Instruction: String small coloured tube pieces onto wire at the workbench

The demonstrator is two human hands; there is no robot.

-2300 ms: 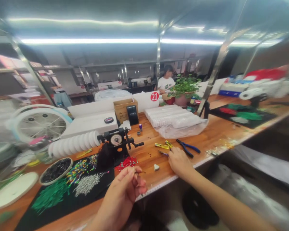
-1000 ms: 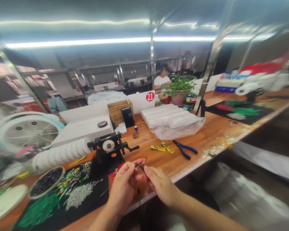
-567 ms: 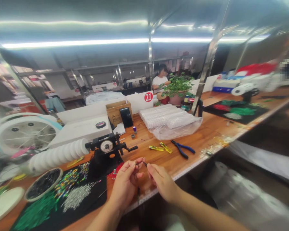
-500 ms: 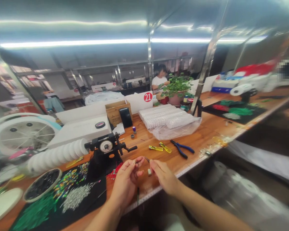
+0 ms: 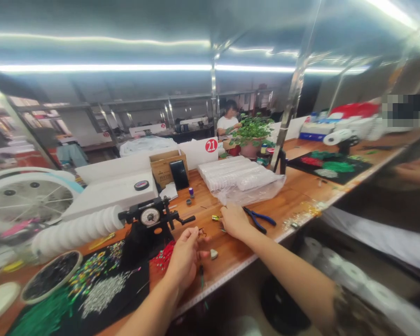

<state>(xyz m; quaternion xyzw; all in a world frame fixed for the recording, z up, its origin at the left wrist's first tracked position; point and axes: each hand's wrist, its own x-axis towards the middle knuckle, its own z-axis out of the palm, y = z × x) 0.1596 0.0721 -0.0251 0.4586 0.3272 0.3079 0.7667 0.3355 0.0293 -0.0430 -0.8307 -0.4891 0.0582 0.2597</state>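
My left hand [image 5: 188, 252] is above the table's front part, thumb and forefinger pinched on a thin, dark, wire-like piece [image 5: 202, 232]. Its other fingers curl loosely. A small pale block [image 5: 213, 254] lies just right of those fingers. My right hand [image 5: 235, 221] reaches down over the yellow-handled tools, where one yellow handle [image 5: 216, 218] shows at its fingertips. Those fingers are bent together, and a thin tip sticks out beneath them; what they grip is mostly hidden. Blue-handled pliers [image 5: 259, 219] lie beside my right wrist.
A black hand-cranked winder [image 5: 154, 215] with a white ribbed roll [image 5: 80, 231] stands left. Beads [image 5: 103, 291], red pieces [image 5: 164, 255] and a bowl [image 5: 52, 276] lie near it. Behind are wrapped white rolls [image 5: 231, 173]. A person [image 5: 227, 122] sits beyond a plant [image 5: 254, 133].
My right hand has moved away from my left hand, forward onto the yellow-handled tools, covering most of them. My left hand keeps its pinch nearly in place. The view has shifted slightly.
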